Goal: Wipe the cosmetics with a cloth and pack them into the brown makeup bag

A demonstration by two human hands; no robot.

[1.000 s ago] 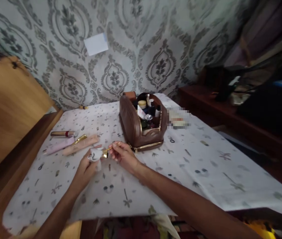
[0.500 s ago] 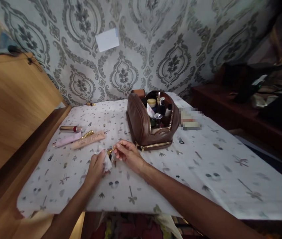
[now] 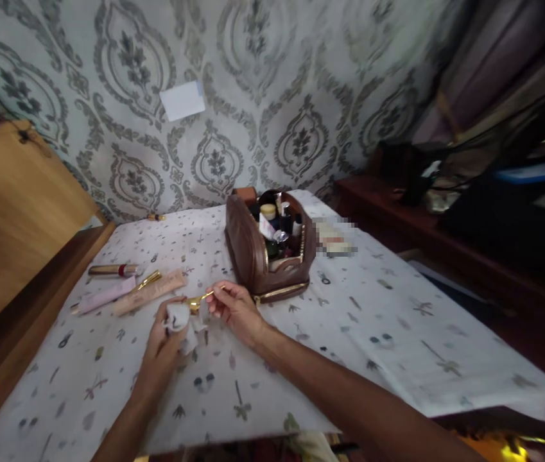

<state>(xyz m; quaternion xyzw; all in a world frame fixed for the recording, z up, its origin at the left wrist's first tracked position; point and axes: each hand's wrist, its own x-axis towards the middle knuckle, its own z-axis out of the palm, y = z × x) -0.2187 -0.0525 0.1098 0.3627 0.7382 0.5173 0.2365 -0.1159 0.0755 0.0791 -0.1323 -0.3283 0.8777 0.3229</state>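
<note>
My left hand (image 3: 164,333) is closed around a crumpled white tissue (image 3: 178,317), with a small gold piece (image 3: 194,304) showing at its upper edge. Pinched in the fingers of my right hand (image 3: 236,311) is a thin gold stick (image 3: 212,293), whose left end meets the gold piece. Just behind my right hand stands an open brown bag (image 3: 248,247) filled with small bottles and jars. Left of my hands lie a peach tube (image 3: 149,292), a lilac tube (image 3: 106,295), a short gold item (image 3: 149,280) and a gold tube with a red band (image 3: 108,270).
A patterned white cloth (image 3: 272,398) covers the table. Near the wall lies a small gold-and-dark item (image 3: 156,217). A blurred flat item (image 3: 334,239) is right of the bag. Wooden panel (image 3: 17,212) at left; dark red furniture (image 3: 373,205) at right.
The view has shifted, so most things appear further left. My left hand has turned, showing more of the tissue and the gold piece. My right hand still pinches the stick.
</note>
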